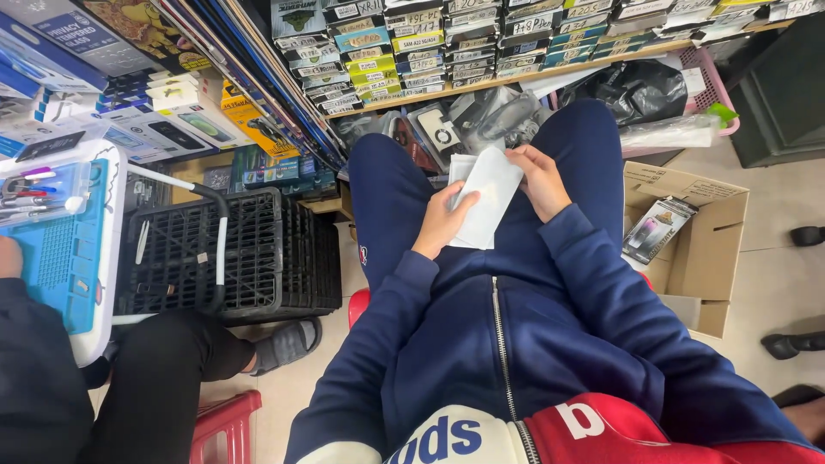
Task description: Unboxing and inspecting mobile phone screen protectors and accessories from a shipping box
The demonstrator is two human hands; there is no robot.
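I sit on a red stool in a dark blue tracksuit, and both hands meet over my lap. My left hand grips the lower left side of a flat white packet. My right hand pinches the packet's upper right corner. The packet is tilted, long side running up and to the right, and its front is hidden from me. A second white sheet peeks out behind its top left edge.
A black plastic crate stands at the left, and an open cardboard box with a packaged item at the right. Shelves of small labelled boxes fill the top. Another person in black sits at a blue work mat on the left.
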